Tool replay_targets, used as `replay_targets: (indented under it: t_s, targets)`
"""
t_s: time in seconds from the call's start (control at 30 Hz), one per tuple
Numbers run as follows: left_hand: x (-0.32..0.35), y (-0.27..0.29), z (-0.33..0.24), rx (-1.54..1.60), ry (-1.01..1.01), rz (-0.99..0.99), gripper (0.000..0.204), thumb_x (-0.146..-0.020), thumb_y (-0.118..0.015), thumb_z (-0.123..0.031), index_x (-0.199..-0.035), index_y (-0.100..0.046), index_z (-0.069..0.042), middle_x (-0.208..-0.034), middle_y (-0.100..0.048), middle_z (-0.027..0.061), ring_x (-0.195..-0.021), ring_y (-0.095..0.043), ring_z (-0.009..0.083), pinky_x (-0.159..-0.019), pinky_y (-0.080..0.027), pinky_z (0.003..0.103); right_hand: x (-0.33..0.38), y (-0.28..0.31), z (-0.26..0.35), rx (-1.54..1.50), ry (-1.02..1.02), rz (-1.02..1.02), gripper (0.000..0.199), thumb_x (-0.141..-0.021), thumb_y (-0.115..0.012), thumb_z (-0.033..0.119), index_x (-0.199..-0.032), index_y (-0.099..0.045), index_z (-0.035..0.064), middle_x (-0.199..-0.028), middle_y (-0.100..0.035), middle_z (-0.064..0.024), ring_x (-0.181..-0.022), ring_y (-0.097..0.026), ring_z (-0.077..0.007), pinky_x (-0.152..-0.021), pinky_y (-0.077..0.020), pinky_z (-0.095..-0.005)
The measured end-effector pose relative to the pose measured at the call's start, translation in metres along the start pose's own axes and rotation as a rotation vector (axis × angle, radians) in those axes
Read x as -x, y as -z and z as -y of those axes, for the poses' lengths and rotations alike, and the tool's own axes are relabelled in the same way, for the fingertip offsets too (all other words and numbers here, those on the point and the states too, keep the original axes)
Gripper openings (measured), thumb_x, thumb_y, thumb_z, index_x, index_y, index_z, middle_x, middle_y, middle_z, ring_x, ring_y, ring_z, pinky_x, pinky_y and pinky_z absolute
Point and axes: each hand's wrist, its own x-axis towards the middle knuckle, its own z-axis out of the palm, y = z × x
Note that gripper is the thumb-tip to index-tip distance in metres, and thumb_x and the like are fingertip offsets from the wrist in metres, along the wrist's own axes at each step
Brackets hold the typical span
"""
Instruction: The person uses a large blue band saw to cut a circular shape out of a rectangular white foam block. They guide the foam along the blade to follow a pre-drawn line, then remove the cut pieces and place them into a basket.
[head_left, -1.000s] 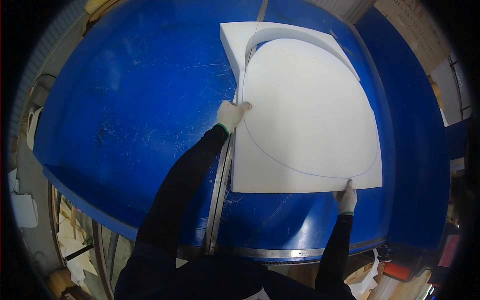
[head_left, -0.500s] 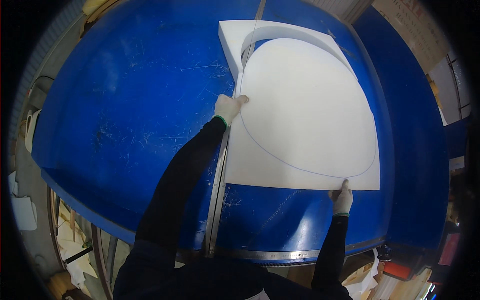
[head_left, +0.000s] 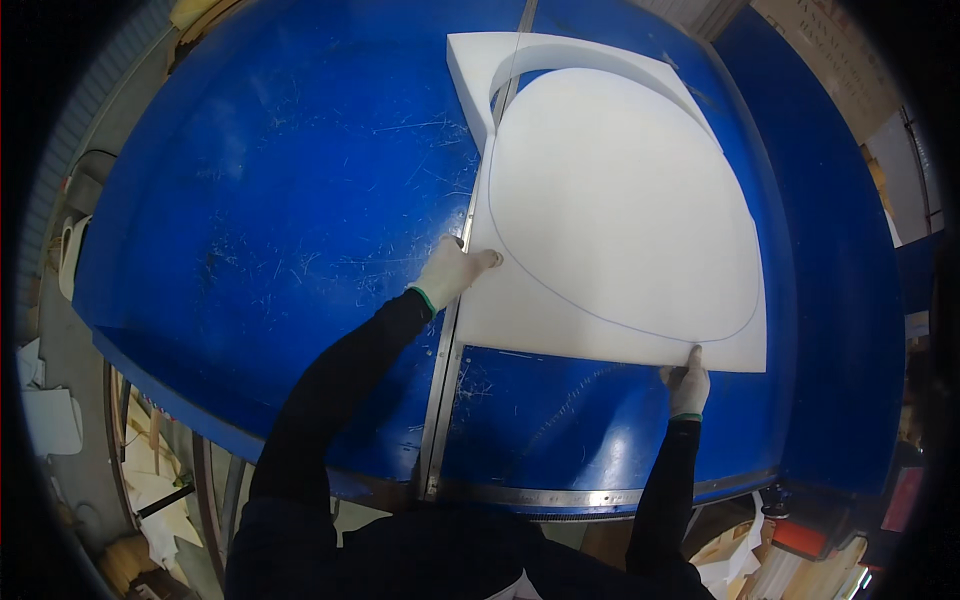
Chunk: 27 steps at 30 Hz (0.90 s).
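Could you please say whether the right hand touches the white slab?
Touching: the head view shows the right hand, one digit over the white slab at its edge.

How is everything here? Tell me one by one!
Table: scratched.
Slab: flat on the table, partly cut round.
White arch: gap between it and the slab's far side.
Line: drawn on the slab, near part uncut.
Metal strip: partly covered.
Left hand: gloved, gripping slab's left edge.
Right hand: gloved, gripping slab's near edge.

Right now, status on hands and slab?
Left hand at left edge of white slab. Right hand at near edge. Curved strip parted along far side. No obstruction seen.
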Motion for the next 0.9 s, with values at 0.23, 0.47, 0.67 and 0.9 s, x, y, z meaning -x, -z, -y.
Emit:
replay_targets:
  t_s: [0.23, 0.47, 0.67, 0.9]
  targets:
    - [0.009, -0.003, -0.012, 0.026, 0.082, -0.086, 0.062, -0.08, -0.08, -0.036, -0.113, -0.059, 0.012, -0.099, -0.071, 0.0236, -0.087, -0.073, 0.0289, -0.078, -0.058, 0.036, -0.011, 0.007, -0.005, 0.033, -0.014, 0.047, 0.036, -0.108, -0.054, 0.037, -0.115, -0.059, 0.002, -0.097, -0.067, -0.009, -0.077, -0.063, -0.0199, -0.06, -0.0507, -0.0354]
    - [0.001, -0.003, -0.011, 0.068, 0.074, -0.108, 0.06, -0.079, -0.08, -0.036, -0.112, -0.06, 0.011, -0.097, -0.072, 0.0225, -0.085, -0.073, 0.029, -0.076, -0.058, 0.036, -0.014, 0.002, -0.008, 0.008, -0.01, 0.016, 0.037, -0.106, -0.058, 0.035, -0.114, -0.056, -0.0004, -0.094, -0.067, -0.0108, -0.073, -0.065, -0.02, -0.057, -0.0532, -0.0346]
    - [-0.01, -0.007, -0.009, 0.085, 0.058, -0.151, 0.067, -0.075, -0.081, -0.038, -0.112, -0.061, 0.015, -0.102, -0.072, 0.029, -0.091, -0.074, 0.0338, -0.078, -0.058, 0.039, -0.018, 0.001, -0.008, 0.002, -0.002, 0.053, 0.037, -0.107, -0.057, 0.035, -0.11, -0.057, -0.0015, -0.089, -0.065, -0.0104, -0.068, -0.062, -0.0192, -0.054, -0.0503, -0.0342]
    - [-0.022, -0.002, -0.011, 0.098, 0.053, -0.158, 0.065, -0.074, -0.081, -0.037, -0.11, -0.06, 0.014, -0.098, -0.071, 0.0256, -0.085, -0.074, 0.0319, -0.076, -0.058, 0.038, -0.025, -0.002, -0.011, 0.008, 0.029, 0.141, 0.039, -0.106, -0.059, 0.038, -0.109, -0.057, -0.0015, -0.086, -0.065, -0.01, -0.066, -0.062, -0.0188, -0.053, -0.0514, -0.034]
